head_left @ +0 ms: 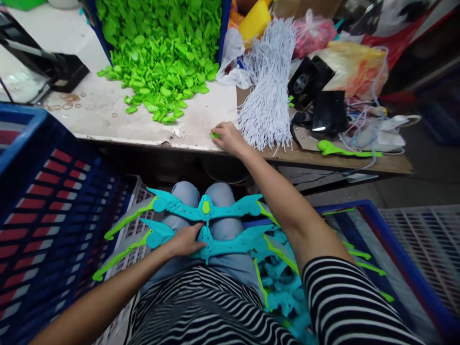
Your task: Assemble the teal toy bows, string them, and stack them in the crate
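1. Head view, lap: two turquoise bow-shaped pieces lie across two jeans-clad knees [220, 192], the far bow [233, 211] just ahead of the near bow [230, 247]; each has two green-edged limbs, four in all; one green plate [206, 207] sits at the far bow's centre.
2. Head view, hands: the left hand [187, 240] has its fingers grasping the near bow at its middle; the right hand [227, 137] has its fingers pinching one small green piece [215, 135] at the front edge of the table [204, 112].
3. Head view, table: one heap of green pieces [161, 72], too many to count, spills from one blue box [225, 24]; one bundle of white strings [269, 86] lies just beyond the right hand; one green stick [326, 148] lies farther right.
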Motion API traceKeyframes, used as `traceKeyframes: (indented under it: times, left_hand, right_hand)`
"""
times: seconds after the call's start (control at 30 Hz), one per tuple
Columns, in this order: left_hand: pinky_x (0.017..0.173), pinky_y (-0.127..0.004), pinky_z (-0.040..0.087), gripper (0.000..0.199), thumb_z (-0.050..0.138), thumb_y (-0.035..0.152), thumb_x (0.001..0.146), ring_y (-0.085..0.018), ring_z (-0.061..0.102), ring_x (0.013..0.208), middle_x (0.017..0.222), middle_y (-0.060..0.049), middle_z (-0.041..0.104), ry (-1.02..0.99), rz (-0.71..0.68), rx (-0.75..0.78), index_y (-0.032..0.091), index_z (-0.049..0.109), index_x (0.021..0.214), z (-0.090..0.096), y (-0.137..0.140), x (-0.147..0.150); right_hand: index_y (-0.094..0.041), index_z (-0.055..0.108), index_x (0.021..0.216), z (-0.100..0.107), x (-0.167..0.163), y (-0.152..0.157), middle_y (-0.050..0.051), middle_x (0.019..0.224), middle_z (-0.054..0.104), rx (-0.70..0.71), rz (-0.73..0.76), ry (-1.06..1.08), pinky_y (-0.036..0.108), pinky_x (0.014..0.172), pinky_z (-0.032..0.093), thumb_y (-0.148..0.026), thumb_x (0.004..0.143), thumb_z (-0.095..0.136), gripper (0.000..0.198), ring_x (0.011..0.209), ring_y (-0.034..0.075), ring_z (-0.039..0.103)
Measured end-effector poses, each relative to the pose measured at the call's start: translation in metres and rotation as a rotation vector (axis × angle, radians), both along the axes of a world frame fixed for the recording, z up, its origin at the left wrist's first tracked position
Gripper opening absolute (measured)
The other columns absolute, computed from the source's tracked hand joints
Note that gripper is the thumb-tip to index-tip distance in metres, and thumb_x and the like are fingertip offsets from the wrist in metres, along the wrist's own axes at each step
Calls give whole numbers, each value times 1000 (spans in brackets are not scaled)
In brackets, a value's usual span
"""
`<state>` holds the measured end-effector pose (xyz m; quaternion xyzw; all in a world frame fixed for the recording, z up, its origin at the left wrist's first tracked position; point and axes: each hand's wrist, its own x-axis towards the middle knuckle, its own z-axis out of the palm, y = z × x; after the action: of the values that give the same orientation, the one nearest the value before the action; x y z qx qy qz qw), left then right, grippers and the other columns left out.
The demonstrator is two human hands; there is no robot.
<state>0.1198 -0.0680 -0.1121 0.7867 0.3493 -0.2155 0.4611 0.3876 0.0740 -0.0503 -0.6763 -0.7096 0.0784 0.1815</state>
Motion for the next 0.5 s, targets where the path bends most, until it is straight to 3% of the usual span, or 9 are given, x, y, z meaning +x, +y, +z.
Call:
traceKeyframes:
  times: [0.07,0.17,0.23,0.33,0.4,0.5]
  left_hand:
    - [75,-31,44,48,58,31,72,-23,58,87,95,-8,63,-79,51,-144,13,53,117,-8,5,2]
    - [66,-26,41,31,59,35,71,-17,53,75,81,-2,58,-173,162,-378,14,58,93,-16,11,3]
    - [60,-24,37,32,62,43,69,-14,48,68,72,1,53,-183,202,-455,15,57,83,-17,15,2]
    - [55,-24,31,43,63,56,66,-12,40,61,62,4,46,-141,242,-511,15,57,78,-16,19,1]
    - [53,-24,29,48,62,62,65,-11,37,58,59,5,43,-121,287,-560,15,56,76,-15,19,1]
    - [52,-23,27,51,64,64,63,-9,34,56,57,6,41,-131,329,-617,16,54,73,-16,19,2]
  right_hand:
    - [-17,64,111,-4,-10,-31,11,116,61,48,-23,80,42,99,38,-22,84,56,28,111,26,50]
    - [-19,62,109,-18,-42,-108,9,113,63,94,63,256,40,96,43,-34,84,60,29,106,24,54]
    - [-19,64,101,-32,-69,-170,9,106,66,83,219,338,39,92,46,-38,85,59,26,102,23,57]
    - [-20,65,100,-58,-107,-247,10,105,68,50,237,344,39,83,51,-35,89,54,22,97,22,59]
    - [-21,66,101,-73,-123,-274,10,105,68,54,206,317,41,80,52,-33,89,54,21,95,23,59]
    - [-21,68,101,-89,-135,-283,10,107,68,114,148,294,41,80,53,-30,89,54,20,96,23,58]
